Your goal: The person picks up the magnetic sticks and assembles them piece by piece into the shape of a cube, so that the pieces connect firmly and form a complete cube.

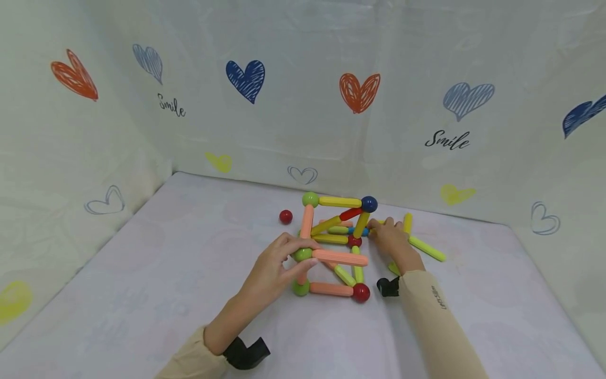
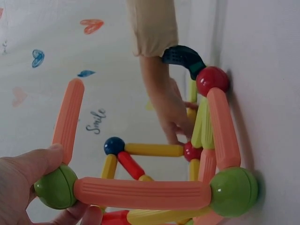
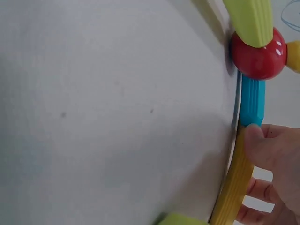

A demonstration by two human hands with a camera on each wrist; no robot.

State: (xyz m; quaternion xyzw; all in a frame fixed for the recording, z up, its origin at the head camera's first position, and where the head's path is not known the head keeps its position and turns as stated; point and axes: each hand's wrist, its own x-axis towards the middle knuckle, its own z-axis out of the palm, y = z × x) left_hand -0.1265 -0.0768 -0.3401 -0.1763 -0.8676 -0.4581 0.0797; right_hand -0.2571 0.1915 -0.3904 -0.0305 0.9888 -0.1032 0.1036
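Observation:
A frame of magnetic sticks and balls stands on the table. My left hand (image 1: pixel 272 266) grips a green ball (image 2: pixel 55 187) at its upper near corner, thumb on one side and fingers on the other. From that ball a salmon stick (image 1: pixel 341 257) juts right with its far end free. Another salmon stick (image 2: pixel 143 193) links it to a lower green ball (image 2: pixel 233 192). Behind the frame, my right hand (image 1: pixel 394 243) pinches a yellow stick (image 3: pixel 233 185) lying along the table. Its end meets a blue stick (image 3: pixel 252 101), which joins a red ball (image 3: pixel 260 55).
A loose red ball (image 1: pixel 285 217) lies left of the frame. On the right are a lime stick (image 1: pixel 427 248) and an upright-looking yellow stick (image 1: pixel 407 223). Black wrist straps (image 1: pixel 246 353) sit on both arms. A white sheet with hearts (image 1: pixel 360 93) hangs behind.

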